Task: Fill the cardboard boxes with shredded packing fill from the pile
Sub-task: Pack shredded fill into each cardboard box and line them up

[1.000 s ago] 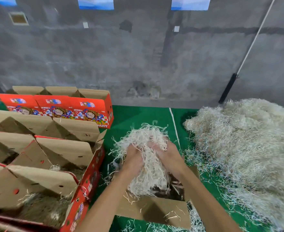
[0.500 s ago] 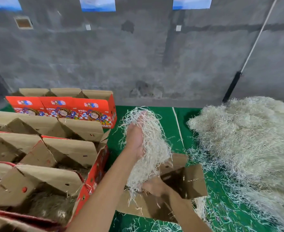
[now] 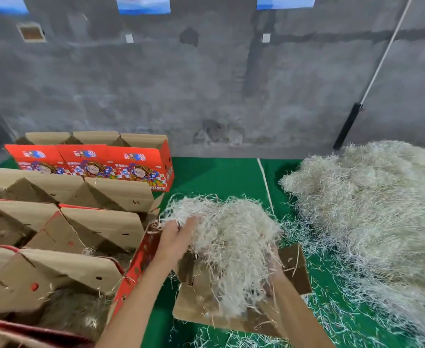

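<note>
- Green matting (image 3: 219, 177) underfoot, strewn with loose shreds.
- Left hand (image 3: 175, 237) has dropped from its raised lift, fingers curled into the wad (image 3: 231, 237); right hand (image 3: 273, 267) clutches it from below, half buried.
- Wad now sits over the open box (image 3: 206, 305), ready to press in.
- Filled boxes (image 3: 63, 222) crowd the left.
- Pile (image 3: 372, 209) waits right, against the wall (image 3: 206, 84).

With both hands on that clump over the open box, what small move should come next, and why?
Probably lower and press the clump of shredded fill into the open box: the left hand and right hand hold it bulging above the flaps.
</note>
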The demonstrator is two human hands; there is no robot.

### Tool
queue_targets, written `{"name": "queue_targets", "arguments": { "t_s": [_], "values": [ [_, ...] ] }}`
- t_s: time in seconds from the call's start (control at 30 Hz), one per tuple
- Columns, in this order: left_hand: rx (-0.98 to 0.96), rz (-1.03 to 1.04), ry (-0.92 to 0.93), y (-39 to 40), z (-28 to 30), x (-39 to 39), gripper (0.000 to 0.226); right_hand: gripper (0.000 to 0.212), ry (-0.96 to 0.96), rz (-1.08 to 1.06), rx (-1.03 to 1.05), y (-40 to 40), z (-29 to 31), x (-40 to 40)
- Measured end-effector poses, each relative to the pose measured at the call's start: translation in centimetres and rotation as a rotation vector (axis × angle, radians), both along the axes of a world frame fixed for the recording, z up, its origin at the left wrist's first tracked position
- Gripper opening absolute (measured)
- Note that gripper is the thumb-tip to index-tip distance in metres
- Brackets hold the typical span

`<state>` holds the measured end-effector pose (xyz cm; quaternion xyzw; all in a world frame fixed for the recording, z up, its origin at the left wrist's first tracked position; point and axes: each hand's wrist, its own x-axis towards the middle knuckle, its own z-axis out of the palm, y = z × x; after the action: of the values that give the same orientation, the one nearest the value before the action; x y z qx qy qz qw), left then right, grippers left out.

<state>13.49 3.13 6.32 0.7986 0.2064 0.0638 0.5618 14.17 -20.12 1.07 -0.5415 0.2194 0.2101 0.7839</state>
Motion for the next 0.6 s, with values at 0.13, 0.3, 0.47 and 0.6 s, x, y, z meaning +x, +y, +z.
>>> {"name": "queue_targets", "arguments": {
  "t_s": [0.13,0.3,0.47,0.6],
  "values": [
    [-0.19,-0.15,0.147,-6.1,-2.1,-1.8,0.116,0.04,-0.21,0.081,0.045,2.8,2.3,-0.7],
    [-0.363,0.119,0.045,-6.4,-2.0,-0.4,0.086,0.029,-0.161,-0.129,-0.291,1.6,1.5,1.5],
    [-0.489,0.335,-0.103,-0.5,-1.5,1.0,0.055,0.036,-0.217,-0.282,-0.447,-3.9,1.1,2.2],
    [-0.36,0.061,0.132,-7.9,-3.2,0.5,0.084,0.026,-0.407,0.222,-0.568,2.0,1.0,0.1]
  ]
}}
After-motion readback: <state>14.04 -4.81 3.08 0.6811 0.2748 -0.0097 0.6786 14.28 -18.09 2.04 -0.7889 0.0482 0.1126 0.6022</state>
